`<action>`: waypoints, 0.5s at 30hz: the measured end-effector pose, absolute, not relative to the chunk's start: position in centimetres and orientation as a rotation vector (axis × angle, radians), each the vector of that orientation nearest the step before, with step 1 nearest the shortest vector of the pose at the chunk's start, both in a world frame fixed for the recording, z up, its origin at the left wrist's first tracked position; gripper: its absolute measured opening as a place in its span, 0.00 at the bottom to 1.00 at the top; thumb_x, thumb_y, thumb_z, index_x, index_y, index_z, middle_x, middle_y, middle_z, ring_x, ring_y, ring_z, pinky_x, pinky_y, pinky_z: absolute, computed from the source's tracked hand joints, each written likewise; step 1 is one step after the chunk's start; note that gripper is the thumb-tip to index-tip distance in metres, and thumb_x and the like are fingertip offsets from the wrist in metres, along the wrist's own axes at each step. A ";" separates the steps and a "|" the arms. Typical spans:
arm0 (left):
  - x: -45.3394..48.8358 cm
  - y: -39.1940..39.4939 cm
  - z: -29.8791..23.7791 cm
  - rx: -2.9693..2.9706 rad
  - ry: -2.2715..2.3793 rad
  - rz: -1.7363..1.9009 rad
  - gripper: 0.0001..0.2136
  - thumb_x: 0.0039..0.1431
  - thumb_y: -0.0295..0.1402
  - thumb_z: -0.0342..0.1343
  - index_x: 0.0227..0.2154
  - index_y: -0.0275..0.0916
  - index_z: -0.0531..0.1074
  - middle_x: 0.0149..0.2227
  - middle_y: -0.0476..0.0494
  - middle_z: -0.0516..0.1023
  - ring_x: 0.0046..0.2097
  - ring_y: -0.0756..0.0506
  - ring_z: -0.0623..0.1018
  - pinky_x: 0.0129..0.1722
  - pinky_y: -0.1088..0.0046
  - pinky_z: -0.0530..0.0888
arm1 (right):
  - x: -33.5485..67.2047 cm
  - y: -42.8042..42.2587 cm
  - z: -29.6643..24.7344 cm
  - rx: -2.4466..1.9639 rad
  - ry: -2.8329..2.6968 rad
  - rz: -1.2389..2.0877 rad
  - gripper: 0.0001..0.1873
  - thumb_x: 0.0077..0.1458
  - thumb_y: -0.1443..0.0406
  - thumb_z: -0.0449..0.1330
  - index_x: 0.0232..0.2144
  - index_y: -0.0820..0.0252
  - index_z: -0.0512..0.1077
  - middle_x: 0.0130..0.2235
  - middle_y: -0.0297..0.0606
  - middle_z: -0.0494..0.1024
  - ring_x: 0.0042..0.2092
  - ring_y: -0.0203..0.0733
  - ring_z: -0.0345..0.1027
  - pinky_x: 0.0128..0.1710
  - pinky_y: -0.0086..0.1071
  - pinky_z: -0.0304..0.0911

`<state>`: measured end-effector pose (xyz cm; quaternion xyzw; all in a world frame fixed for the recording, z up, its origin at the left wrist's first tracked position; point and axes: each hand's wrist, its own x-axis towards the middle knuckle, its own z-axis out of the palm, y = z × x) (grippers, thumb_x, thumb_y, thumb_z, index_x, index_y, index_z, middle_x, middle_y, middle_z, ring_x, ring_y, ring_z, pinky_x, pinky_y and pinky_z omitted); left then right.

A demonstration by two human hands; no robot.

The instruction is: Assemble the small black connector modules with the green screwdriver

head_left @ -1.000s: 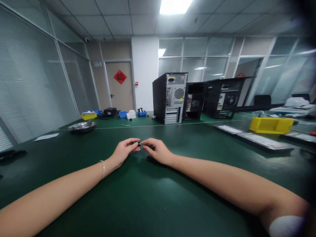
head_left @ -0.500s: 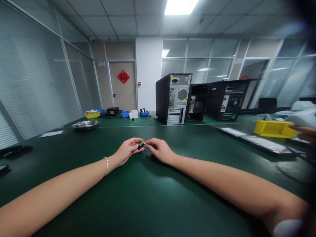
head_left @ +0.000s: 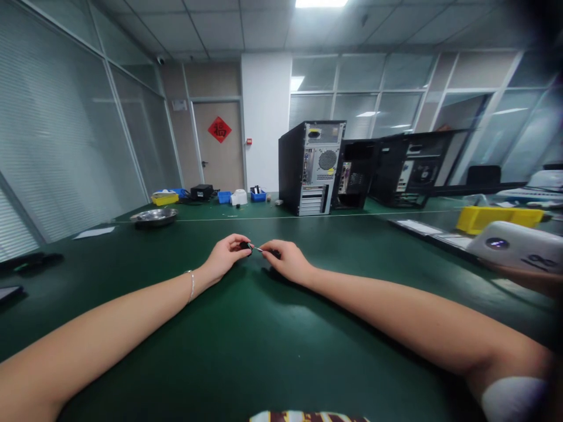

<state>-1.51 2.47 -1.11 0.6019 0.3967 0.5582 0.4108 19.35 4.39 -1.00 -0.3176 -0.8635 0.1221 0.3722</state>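
- Black towers [head_left: 312, 170] are ranged far right, a bowl [head_left: 156, 217] far left.
- With hands just apart, a dark part [head_left: 247, 247] is pinched by the left hand [head_left: 224, 256], a rod [head_left: 258, 249] by the right hand [head_left: 288, 261].

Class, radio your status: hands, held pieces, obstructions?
Left hand pinching small black piece. Right hand gripping slim metal-tipped tool, contact with piece unclear. Nothing visibly blocking; computer tower beyond.

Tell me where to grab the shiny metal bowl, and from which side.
Probably pinch the metal bowl by its right rim, coming from the right: it sits upright, its open rim raised, and the left hand, holding a small dark part, is on that side. White paper lies to its left.
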 end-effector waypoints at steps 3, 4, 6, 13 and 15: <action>-1.7 2.6 -1.1 1.513 1.001 1.421 0.17 0.40 0.30 0.71 0.34 0.36 0.72 0.36 0.47 0.79 0.42 0.45 0.78 0.50 0.64 0.70 | 19.4 4.5 -1.0 -0.821 -2.229 0.287 0.11 0.61 0.67 0.57 0.42 0.56 0.79 0.44 0.37 0.83 0.44 0.43 0.75 0.43 0.33 0.66; -1.7 2.6 -1.1 1.514 1.002 1.417 0.17 0.40 0.30 0.71 0.34 0.36 0.72 0.35 0.47 0.79 0.41 0.46 0.78 0.49 0.64 0.71 | 19.4 4.5 -1.1 -0.828 -2.233 0.275 0.11 0.61 0.67 0.57 0.42 0.56 0.79 0.44 0.37 0.83 0.44 0.43 0.75 0.43 0.33 0.66; -1.6 2.6 -1.2 1.523 1.005 1.404 0.17 0.41 0.30 0.71 0.34 0.36 0.71 0.34 0.48 0.78 0.40 0.46 0.78 0.47 0.66 0.71 | 19.4 4.5 -1.1 -0.852 -2.238 0.256 0.11 0.61 0.67 0.57 0.42 0.55 0.79 0.44 0.37 0.83 0.44 0.43 0.75 0.42 0.34 0.66; -1.4 2.1 -0.9 1.599 1.011 1.298 0.16 0.45 0.32 0.69 0.39 0.35 0.76 0.34 0.46 0.79 0.35 0.47 0.78 0.38 0.69 0.73 | 19.4 4.5 -1.0 -0.866 -2.257 0.241 0.12 0.60 0.67 0.58 0.42 0.55 0.79 0.43 0.38 0.82 0.43 0.43 0.75 0.43 0.34 0.67; -1.4 2.0 -0.8 1.595 1.023 1.295 0.15 0.45 0.31 0.69 0.37 0.35 0.77 0.32 0.46 0.80 0.33 0.48 0.78 0.37 0.69 0.73 | 19.4 4.5 -1.1 -0.859 -2.254 0.243 0.12 0.60 0.67 0.58 0.42 0.55 0.80 0.43 0.38 0.83 0.43 0.44 0.75 0.44 0.35 0.67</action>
